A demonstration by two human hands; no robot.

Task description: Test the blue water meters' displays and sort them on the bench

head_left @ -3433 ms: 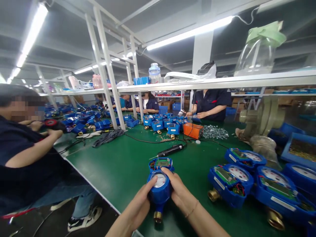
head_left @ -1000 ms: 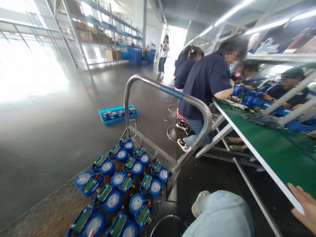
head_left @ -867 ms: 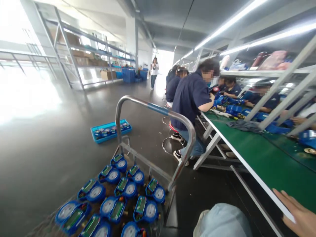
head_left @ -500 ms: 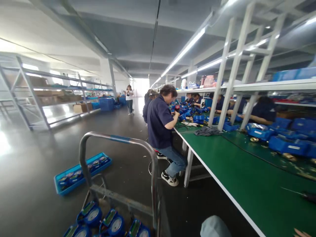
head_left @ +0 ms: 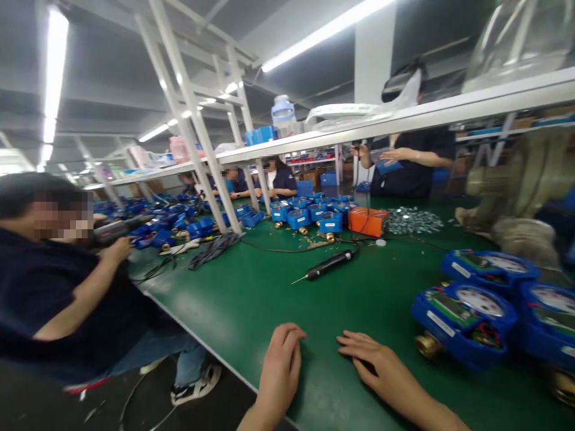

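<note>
Both of my hands lie flat on the green table (head_left: 251,299) near its front edge. My left hand (head_left: 279,366) rests palm down with fingers stretched out and holds nothing. My right hand (head_left: 375,363) lies beside it, fingers spread, also without anything in it. A black electric screwdriver (head_left: 327,264) with a thin bit lies on the mat beyond my hands. To the right stand blue water meters (head_left: 465,311) with white dials and brass fittings, a short way from my right hand.
An orange box (head_left: 368,221) and a pile of silver screws (head_left: 413,220) sit further back, with more blue meters (head_left: 309,216) behind. A person in dark blue (head_left: 49,287) sits at my left; others work across the table under a white shelf (head_left: 404,117).
Earlier I held a blue meter on the table, then the view swung left over a cart of meters. Now it faces the table again and both hands lie flat, holding nothing.
</note>
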